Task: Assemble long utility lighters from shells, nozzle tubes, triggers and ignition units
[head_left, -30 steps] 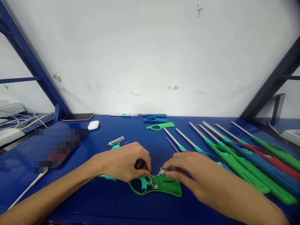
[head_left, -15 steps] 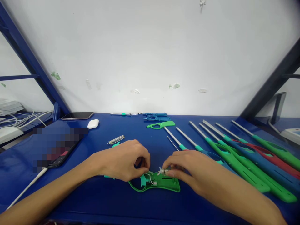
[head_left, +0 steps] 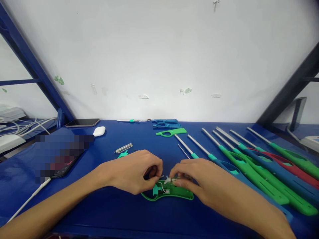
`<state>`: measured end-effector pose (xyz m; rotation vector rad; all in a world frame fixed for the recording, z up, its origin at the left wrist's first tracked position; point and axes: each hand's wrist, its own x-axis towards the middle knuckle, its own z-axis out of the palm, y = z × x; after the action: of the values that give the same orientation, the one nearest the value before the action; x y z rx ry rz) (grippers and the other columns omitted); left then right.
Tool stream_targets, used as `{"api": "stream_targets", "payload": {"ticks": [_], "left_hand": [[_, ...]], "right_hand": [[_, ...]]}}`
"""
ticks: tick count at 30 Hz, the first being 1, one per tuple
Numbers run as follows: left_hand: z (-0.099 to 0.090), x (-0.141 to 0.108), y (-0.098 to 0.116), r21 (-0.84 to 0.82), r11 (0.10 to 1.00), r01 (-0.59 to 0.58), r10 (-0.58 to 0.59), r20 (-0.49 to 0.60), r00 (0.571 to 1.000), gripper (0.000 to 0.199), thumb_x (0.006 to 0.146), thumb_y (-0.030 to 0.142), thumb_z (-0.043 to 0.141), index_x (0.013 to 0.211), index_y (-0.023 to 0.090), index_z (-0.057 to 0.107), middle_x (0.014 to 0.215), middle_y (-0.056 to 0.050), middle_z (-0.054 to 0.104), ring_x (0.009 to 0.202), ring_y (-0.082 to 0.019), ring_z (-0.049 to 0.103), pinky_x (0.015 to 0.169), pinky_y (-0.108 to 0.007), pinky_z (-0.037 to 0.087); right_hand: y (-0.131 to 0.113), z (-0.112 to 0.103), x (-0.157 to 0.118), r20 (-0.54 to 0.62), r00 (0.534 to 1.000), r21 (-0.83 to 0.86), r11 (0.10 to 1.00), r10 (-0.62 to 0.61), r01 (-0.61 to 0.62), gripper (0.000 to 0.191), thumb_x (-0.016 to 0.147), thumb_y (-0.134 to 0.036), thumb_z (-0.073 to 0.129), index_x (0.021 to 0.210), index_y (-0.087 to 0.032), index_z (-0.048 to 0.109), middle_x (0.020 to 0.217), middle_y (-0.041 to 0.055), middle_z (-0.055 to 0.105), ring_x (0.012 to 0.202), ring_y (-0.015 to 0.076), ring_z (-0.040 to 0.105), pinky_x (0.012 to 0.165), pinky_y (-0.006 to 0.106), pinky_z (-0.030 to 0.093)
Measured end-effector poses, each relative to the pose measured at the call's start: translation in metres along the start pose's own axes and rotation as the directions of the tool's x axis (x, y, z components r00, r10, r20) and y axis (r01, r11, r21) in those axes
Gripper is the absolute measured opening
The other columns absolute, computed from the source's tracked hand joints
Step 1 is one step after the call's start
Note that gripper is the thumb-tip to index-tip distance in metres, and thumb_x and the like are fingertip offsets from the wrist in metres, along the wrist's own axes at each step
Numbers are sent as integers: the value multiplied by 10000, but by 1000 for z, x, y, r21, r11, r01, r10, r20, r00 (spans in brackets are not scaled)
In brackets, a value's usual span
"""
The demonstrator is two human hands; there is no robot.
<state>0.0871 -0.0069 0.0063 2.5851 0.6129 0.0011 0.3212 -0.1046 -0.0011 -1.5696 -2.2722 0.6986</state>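
Note:
A green lighter housing half (head_left: 178, 195), open side up, lies under my hands. A teal trigger (head_left: 156, 190), a white wire and a small white part (head_left: 167, 191) sit inside it. My right hand (head_left: 191, 176) is closed around a small clear fuel tank with a white valve end (head_left: 167, 180), held over the housing. My left hand (head_left: 142, 171) is pinched at the housing's left part; a thin sliver shows at its fingertips, too small to name. Behind it lie another clear fuel tank (head_left: 124, 148) and a teal piece (head_left: 123, 154).
Several assembled long-nosed lighters (head_left: 251, 169) lie fanned at the right. Toward the wall are a green housing half (head_left: 171, 132), blue housing parts (head_left: 165, 124) and a metal rod assembly (head_left: 132, 121). Phones (head_left: 83, 122), a white case (head_left: 99, 131) and a cable (head_left: 30, 200) occupy the left.
The housing has shifted slightly right, along with my left fingertips. My right hand has brought the fuel tank's valve end slightly left, closer to my left fingertips.

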Motion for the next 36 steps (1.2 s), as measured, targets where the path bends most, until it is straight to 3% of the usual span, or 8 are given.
{"api": "stream_targets", "payload": {"ticks": [23,36], "left_hand": [[3,3,-3,-57,991,-124,123,-21,992,167,800,54,613,821,217,581,731,57,608,618,-108,543,592,-249,404],[3,2,-2,-55,990,-132,131,-12,991,166,802,57,614,817,219,580,743,54,617,623,-112,543,589,-251,399]], "right_hand": [[-2,-1,3,-37,999,-5,1000,3,-3,197,1102,-342,555,1069,-377,746,1059,-92,771,993,162,700,876,296,439],[-3,-2,5,-17,1000,2,1000,-18,18,237,1096,-317,551,1023,-330,777,1021,-39,783,938,184,708,827,287,458]]}}
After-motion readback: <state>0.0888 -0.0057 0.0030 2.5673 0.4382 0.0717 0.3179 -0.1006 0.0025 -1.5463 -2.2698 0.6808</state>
